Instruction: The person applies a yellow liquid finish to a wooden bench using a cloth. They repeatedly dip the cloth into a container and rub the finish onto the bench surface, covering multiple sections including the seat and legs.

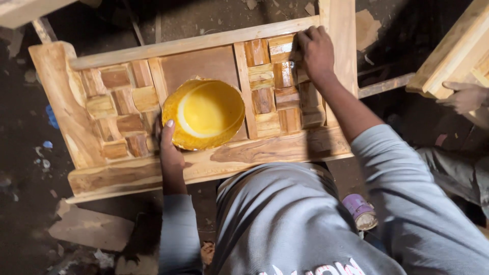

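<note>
A wooden furniture panel [285,147] lies flat below me, with inlaid blocks of light and dark wood at its left and right ends. A yellow bowl [206,114] of yellow liquid sits on its plain middle board. My left hand [169,147] grips the bowl's near-left rim, thumb up against the side. My right hand [315,51] presses down on the far right blocks [277,86], fingers curled; whether it holds a cloth or brush is hidden.
Another person's hand [464,97] rests on a second wooden frame [453,56] at the right. A small purple tin [360,211] stands on the dark floor by my right arm. Wood scraps and cardboard [91,229] litter the floor at left.
</note>
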